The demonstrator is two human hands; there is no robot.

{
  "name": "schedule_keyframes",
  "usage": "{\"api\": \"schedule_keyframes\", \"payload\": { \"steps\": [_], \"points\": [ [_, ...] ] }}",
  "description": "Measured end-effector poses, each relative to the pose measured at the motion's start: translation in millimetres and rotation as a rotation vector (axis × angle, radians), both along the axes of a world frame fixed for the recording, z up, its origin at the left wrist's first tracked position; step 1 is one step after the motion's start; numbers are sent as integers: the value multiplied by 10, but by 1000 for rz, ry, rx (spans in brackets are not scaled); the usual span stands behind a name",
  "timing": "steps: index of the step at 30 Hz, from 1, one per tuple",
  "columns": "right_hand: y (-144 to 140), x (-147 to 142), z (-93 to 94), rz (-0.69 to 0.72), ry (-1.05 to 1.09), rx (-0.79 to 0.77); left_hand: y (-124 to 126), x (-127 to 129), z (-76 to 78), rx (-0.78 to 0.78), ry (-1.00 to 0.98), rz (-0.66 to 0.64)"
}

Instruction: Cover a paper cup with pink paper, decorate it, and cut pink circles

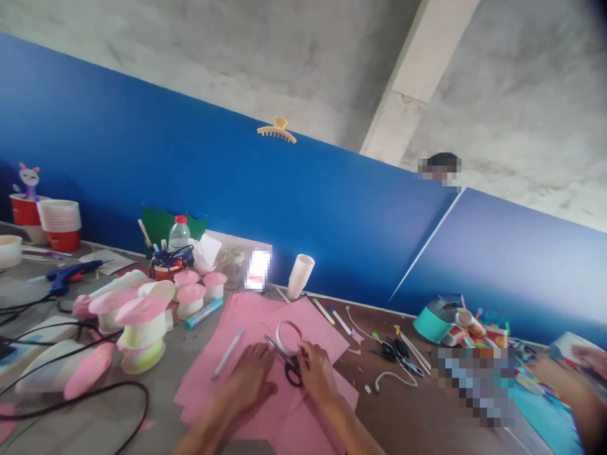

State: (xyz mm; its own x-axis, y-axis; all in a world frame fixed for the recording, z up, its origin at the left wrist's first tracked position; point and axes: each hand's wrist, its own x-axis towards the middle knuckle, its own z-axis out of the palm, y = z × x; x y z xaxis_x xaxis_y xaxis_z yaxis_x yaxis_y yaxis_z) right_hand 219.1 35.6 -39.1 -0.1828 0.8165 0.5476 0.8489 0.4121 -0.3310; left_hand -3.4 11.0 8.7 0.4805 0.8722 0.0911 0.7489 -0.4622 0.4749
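My left hand (251,376) lies palm down on a stack of pink paper (237,316), its fingers stretched out. A white pen (228,352) rests on the paper just left of it. My right hand (317,371) pinches the end of a narrow paper strip (279,335) curled into a loop, pale outside and pinkish at one end. Scissors with black handles (293,373) lie on the paper between my hands, blades pointing up and left. The scissors are close beside my right fingers; whether they touch is unclear.
Pink-and-white paper spools (142,313), a blue glue gun (71,275) and black cables crowd the left. A white paper tube (300,276) and lit phone (257,268) stand behind the paper. Pliers (412,360) lie right. Another person's hand (554,379) works at far right.
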Motion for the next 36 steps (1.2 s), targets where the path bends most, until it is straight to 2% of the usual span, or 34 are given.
{"api": "schedule_keyframes", "payload": {
  "steps": [5,9,15,20,25,30,36],
  "points": [
    [-90,-35,-74,41,-8,23,70,-30,-207,85,-48,43],
    [-150,-9,25,53,-25,-69,107,-44,-273,148,-67,29],
    [-170,14,176,79,-41,-145,82,-77,-153,132,-54,10],
    [-124,39,70,57,-10,-73,64,-63,-112,135,-29,7],
    [-67,74,-43,58,170,48,-17,63,27,80,-15,-46],
    [40,209,-13,-78,338,162,-114,212,186,-38,39,-146],
    [151,399,-59,-195,285,179,-185,271,261,-108,158,-276]
  ]
}}
